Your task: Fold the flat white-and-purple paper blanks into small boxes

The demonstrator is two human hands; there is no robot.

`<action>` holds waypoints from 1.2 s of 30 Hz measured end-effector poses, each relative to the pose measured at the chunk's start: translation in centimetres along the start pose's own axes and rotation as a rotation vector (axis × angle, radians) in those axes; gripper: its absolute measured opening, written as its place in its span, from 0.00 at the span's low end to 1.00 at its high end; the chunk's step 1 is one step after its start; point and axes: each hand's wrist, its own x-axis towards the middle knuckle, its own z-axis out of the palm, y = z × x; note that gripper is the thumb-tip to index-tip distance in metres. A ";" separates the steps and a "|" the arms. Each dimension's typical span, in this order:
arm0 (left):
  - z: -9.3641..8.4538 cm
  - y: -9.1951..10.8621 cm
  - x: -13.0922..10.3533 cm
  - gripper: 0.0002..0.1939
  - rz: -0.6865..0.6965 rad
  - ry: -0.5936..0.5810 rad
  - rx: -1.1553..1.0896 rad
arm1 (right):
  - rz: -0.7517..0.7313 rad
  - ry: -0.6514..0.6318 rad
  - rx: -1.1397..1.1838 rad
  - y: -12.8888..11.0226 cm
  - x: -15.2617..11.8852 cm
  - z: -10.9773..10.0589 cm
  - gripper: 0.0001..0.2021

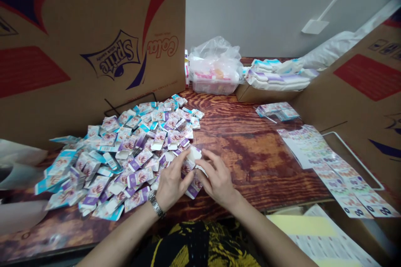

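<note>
Both hands meet at a small white and purple box (194, 154) near the front middle of the table. My left hand (171, 179), with a metal watch at the wrist, grips the box's left side between thumb and fingers. From the right, my right hand (218, 178) holds its other side with bent fingers at the white flap. Another purple and white box (194, 187) lies just below, between the hands. A large heap of small printed boxes (138, 142), purple or blue at the ends, spreads to the left of my hands.
Behind the heap stands a big carton (94, 41). A bagged plastic tub (216, 85) and a low carton of packets (266, 94) are at the back. Sticker sheets (332, 167) lie right, beside another carton (354, 96); yellow-white sheets (307, 227) are at front right.
</note>
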 end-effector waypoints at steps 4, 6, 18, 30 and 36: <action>0.3 0.1 -0.2 0.21 0.062 0.008 0.007 | 0.090 -0.053 0.182 -0.5 0.1 -0.1 0.10; 0.5 -0.1 -0.4 0.19 0.118 -0.013 0.026 | 0.202 -0.088 0.321 -0.7 0.5 -0.4 0.09; 1.2 -0.3 -1.0 0.33 0.205 0.014 0.224 | 0.504 -0.076 0.509 -0.7 2.3 -0.4 0.06; 1.8 -0.2 -0.8 0.34 0.146 -0.034 0.287 | 0.128 -0.093 0.138 -2.1 0.7 0.6 0.19; -3.8 -3.9 2.6 0.34 0.020 0.183 0.541 | 0.418 -0.106 0.243 1.7 -0.2 -1.5 0.15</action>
